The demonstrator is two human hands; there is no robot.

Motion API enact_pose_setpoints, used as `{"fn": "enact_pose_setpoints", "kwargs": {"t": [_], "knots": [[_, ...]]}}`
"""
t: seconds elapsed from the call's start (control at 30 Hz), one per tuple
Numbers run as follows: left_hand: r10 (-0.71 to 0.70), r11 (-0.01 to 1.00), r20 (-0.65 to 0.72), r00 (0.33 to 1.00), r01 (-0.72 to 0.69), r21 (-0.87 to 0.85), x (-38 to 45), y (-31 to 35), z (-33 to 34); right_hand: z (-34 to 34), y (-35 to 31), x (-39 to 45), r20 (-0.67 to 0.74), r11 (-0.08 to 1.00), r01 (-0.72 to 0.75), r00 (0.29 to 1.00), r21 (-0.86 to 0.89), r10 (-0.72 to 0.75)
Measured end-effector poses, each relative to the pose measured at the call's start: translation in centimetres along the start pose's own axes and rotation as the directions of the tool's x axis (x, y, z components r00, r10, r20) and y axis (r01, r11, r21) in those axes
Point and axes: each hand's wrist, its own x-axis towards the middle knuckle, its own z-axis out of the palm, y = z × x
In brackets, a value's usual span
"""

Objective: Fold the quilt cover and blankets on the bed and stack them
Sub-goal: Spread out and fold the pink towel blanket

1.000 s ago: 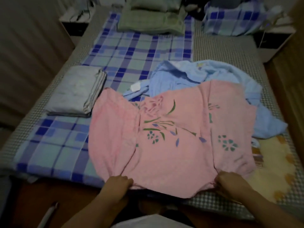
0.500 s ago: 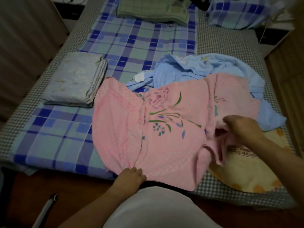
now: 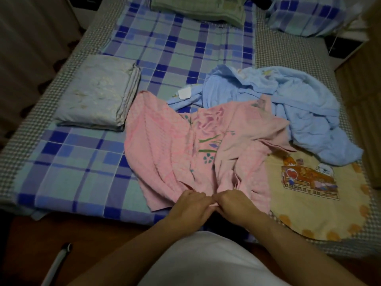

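A pink flowered blanket (image 3: pixel 165 145) lies rumpled on the bed, its right side drawn over toward the middle. My left hand (image 3: pixel 190 205) and my right hand (image 3: pixel 233 202) meet at its near edge, knuckles almost touching, both pinching the pink cloth. Behind it a light blue blanket (image 3: pixel 288 104) is heaped loosely. A yellow blanket with a cartoon train (image 3: pixel 313 203) lies flat at the near right, partly under the pink one. A folded pale grey quilt cover (image 3: pixel 97 96) sits at the left.
The bed carries a blue-and-green checked sheet (image 3: pixel 78 172). A green folded pillow or blanket (image 3: pixel 198 7) and a blue checked pillow (image 3: pixel 305 15) lie at the head. Wooden bed frame (image 3: pixel 61 234) runs along the near edge; a wardrobe side (image 3: pixel 369 131) stands at the right.
My right hand carried the pink blanket's right corner across to the near edge and now meets my left hand. The yellow blanket is more uncovered. The camera moved closer.
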Motion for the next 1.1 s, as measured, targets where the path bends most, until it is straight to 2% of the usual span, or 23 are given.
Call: {"fn": "enact_pose_setpoints", "kwargs": {"t": [0.07, 0.1, 0.17, 0.23, 0.33, 0.4, 0.47, 0.5, 0.53, 0.6, 0.63, 0.67, 0.7, 0.73, 0.77, 0.8, 0.83, 0.87, 0.9, 0.93, 1.0, 1.03, 1.1], "knots": [[-0.015, 0.998, 0.109, 0.994, 0.009, 0.055, -0.5, -1.8, -1.1, -0.6, 0.7, -0.9, 0.045, 0.998, -0.058, 0.997, -0.009, 0.058], [0.025, 0.986, 0.153, 0.988, -0.050, 0.160, -0.6, -3.3, -1.6, -1.0, 1.1, -1.5, 0.043, 0.995, -0.095, 0.994, -0.023, 0.096], [0.056, 0.902, 0.277, 0.959, -0.167, 0.398, -0.6, -7.2, -3.0, -2.0, 1.6, -2.4, 0.082, 0.985, -0.156, 0.983, -0.075, 0.162], [-0.021, 0.802, 0.346, 0.938, -0.191, 0.566, -0.3, -11.4, -4.9, -3.0, 1.8, -2.8, 0.104, 0.962, -0.255, 0.959, -0.092, 0.264], [-0.208, 0.749, 0.288, 0.935, -0.037, 0.661, 0.3, -16.0, -9.4, -5.0, 1.8, -2.9, -0.097, 0.889, -0.458, 0.883, 0.026, 0.458], [-0.268, 0.698, 0.155, 0.951, 0.081, 0.712, 0.9, -17.5, -13.3, -6.0, 1.8, -2.9, -0.232, 0.841, -0.527, 0.808, 0.122, 0.541], [-0.324, 0.746, -0.054, 0.945, 0.290, 0.600, 1.8, -17.6, -18.2, -6.1, 1.8, -2.4, -0.286, 0.804, -0.564, 0.752, 0.188, 0.594], [-0.307, 0.775, -0.219, 0.926, 0.377, 0.508, 2.4, -16.8, -21.0, -5.9, 1.8, -1.9, -0.291, 0.790, -0.579, 0.735, 0.202, 0.613], [-0.263, 0.815, -0.407, 0.875, 0.427, 0.392, 2.8, -16.0, -23.2, -5.8, 1.8, -1.2, -0.291, 0.776, -0.595, 0.719, 0.210, 0.631], [-0.133, 0.894, -0.713, 0.688, 0.394, 0.213, 2.9, -13.1, -26.7, -5.8, 1.8, 0.3, -0.292, 0.743, -0.630, 0.684, 0.225, 0.668], [-0.026, 0.915, -0.789, 0.613, 0.333, 0.228, 2.2, -11.9, -27.1, -6.1, 2.0, 0.8, -0.287, 0.723, -0.645, 0.664, 0.248, 0.691], [0.054, 0.909, -0.802, 0.594, 0.303, 0.286, 1.2, -11.4, -26.6, -6.4, 2.5, 1.1, -0.277, 0.703, -0.657, 0.646, 0.271, 0.711], [0.072, 0.887, -0.757, 0.650, 0.305, 0.347, -0.3, -12.1, -24.5, -6.5, 3.0, 1.1, -0.262, 0.690, -0.667, 0.638, 0.281, 0.724], [0.008, 0.849, -0.670, 0.743, 0.349, 0.398, -2.0, -13.3, -21.8, -6.7, 3.4, 0.8, -0.243, 0.687, -0.675, 0.643, 0.267, 0.726], [-0.137, 0.790, -0.526, 0.840, 0.413, 0.454, -4.1, -15.2, -18.5, -6.8, 3.7, 0.4, -0.228, 0.700, -0.674, 0.661, 0.236, 0.714], [-0.343, 0.711, -0.330, 0.880, 0.472, 0.521, -6.1, -16.8, -15.2, -6.8, 3.8, 0.0, -0.220, 0.726, -0.660, 0.691, 0.196, 0.688], [-0.529, 0.640, -0.142, 0.837, 0.504, 0.580, -8.1, -17.3, -12.2, -6.8, 3.8, -0.2, -0.214, 0.748, -0.644, 0.717, 0.162, 0.663], [-0.671, 0.583, -0.006, 0.742, 0.533, 0.614, -9.6, -17.0, -9.7, -7.0, 3.6, -0.2, -0.209, 0.758, -0.635, 0.729, 0.150, 0.652], [-0.748, 0.544, 0.090, 0.658, 0.530, 0.651, -10.5, -16.3, -7.3, -7.2, 3.4, 0.0, -0.204, 0.762, -0.628, 0.734, 0.157, 0.647], [-0.776, 0.553, 0.170, 0.607, 0.526, 0.647, -10.8, -14.9, -5.7, -7.3, 3.1, 0.2, -0.200, 0.766, -0.622, 0.740, 0.161, 0.643], [-0.731, 0.668, 0.338, 0.593, 0.522, 0.530, -9.7, -12.0, -3.3, -7.7, 2.8, 0.9, -0.189, 0.799, -0.585, 0.777, 0.136, 0.601], [-0.682, 0.731, 0.415, 0.603, 0.552, 0.400, -8.7, -10.4, -2.5, -7.9, 2.6, 1.1, -0.178, 0.820, -0.560, 0.800, 0.117, 0.572], [-0.604, 0.771, 0.420, 0.677, 0.630, 0.092, -5.9, -6.9, -2.0, -9.0, 1.8, 1.5, -0.170, 0.855, -0.509, 0.838, 0.097, 0.518]]}}
